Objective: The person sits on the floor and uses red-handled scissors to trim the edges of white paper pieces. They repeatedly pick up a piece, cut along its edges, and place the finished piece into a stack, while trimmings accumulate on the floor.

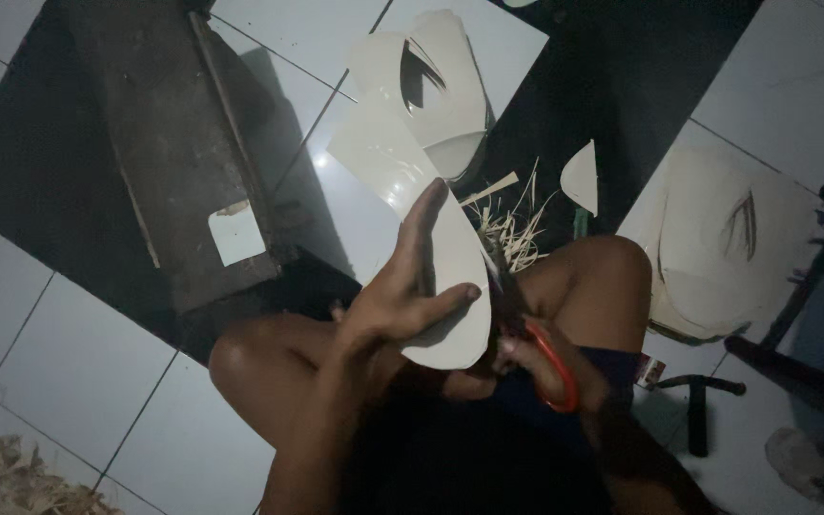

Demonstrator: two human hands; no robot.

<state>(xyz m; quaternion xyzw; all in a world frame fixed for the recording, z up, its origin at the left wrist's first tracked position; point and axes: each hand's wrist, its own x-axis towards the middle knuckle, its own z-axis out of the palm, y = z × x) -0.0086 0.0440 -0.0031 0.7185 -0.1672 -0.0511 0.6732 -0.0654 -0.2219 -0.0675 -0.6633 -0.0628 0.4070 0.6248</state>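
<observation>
Cream sheet (402,162) lies pinched in the left hand (402,291) grip, while right hand (526,358) closes around red-handled scissors (550,367) beside it.

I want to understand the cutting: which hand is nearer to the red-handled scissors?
Right. The right hand grips the red-handled scissors; the left hand holds the pale sheet just beside them.

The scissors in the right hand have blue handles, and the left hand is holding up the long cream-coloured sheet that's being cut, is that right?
Not quite. The head view shows the scissors have red-orange handles, not blue. The rest stands: the right hand grips them, and the left hand holds up the long cream-coloured sheet being cut.
</observation>
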